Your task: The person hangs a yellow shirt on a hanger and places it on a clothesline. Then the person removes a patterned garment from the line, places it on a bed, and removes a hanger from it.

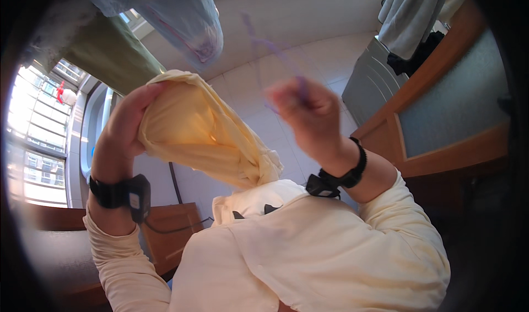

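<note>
My left hand (pixel 138 114) is closed on a pale yellow cloth (pixel 195 125), which hangs open in folds from it down toward my waist. My right hand (pixel 303 119), smeared by motion, is closed around a thin purple item (pixel 250 25) that looks like a hanger; its outline is blurred. The right hand is raised to the right of the cloth, apart from it. Both wrists carry black strapped devices.
Hanging bagged laundry (pixel 182 25) and olive fabric (pixel 115 58) are overhead. A barred window (pixel 36 136) is at left, above a wooden cabinet (pixel 171 226). At right are a grey appliance (pixel 363 86), draped towels (pixel 408 14) and a wood-framed glass door (pixel 452 102). Tiled floor shows below.
</note>
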The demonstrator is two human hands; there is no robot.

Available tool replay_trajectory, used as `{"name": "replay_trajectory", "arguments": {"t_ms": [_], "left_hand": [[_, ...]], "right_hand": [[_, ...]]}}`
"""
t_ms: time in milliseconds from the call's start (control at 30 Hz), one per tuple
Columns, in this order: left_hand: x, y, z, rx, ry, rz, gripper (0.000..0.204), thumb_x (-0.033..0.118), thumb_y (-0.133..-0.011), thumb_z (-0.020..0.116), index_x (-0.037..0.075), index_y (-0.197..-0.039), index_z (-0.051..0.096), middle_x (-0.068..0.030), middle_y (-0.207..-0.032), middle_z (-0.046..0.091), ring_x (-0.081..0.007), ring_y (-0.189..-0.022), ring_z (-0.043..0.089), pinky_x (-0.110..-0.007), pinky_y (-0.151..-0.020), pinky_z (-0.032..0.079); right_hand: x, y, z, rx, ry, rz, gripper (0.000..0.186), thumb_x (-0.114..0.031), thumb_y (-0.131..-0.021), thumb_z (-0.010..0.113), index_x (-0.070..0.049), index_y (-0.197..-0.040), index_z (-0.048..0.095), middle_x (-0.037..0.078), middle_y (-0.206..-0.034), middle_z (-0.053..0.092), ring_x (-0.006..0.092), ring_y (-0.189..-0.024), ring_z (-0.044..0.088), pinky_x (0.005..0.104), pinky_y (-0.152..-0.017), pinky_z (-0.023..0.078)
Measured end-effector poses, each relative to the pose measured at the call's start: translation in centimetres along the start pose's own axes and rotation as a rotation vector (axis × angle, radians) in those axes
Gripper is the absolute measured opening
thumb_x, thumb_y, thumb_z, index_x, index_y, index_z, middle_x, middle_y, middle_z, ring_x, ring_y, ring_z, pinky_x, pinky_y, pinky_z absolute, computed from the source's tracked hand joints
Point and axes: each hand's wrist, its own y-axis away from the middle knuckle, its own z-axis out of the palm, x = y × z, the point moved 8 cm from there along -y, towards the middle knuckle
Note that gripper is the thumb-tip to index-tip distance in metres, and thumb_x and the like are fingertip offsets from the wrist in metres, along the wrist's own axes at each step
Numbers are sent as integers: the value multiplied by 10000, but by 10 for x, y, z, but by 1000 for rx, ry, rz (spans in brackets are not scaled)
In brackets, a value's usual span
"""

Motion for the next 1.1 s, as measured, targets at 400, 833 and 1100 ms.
{"name": "replay_trajectory", "arguments": {"t_ms": [400, 833, 1100], "left_hand": [[-40, 33, 17, 0, 266, 101, 485, 291, -959, 430, -38, -1313, 474, -186, -1250, 588, -282, -1105, 620, -389, -977, 496], [-37, 26, -19, 33, 66, 118, 468, 295, -957, 463, -34, -1289, 494, -159, -1218, 600, -226, -1081, 625, -339, -947, 497], [-8, 31, -114, 510, -992, 118, 319, 188, -966, 499, -26, -1186, 584, -71, -1031, 634, -126, -915, 608, -264, -828, 485]], "right_hand": [[-12, 8, 85, -264, 266, -496, 137, -51, -759, 762, -48, -878, 695, 76, -618, 595, 220, -504, 571, 305, -461, 424], [74, -42, 37, -173, 405, 141, 318, -295, -946, 612, -15, -794, 605, 12, -610, 521, 98, -554, 461, 302, -516, 423], [101, -51, -22, -373, 1366, -102, 312, -332, -931, 591, -49, -810, 640, 151, -719, 643, 350, -673, 626, 418, -595, 495]]}}
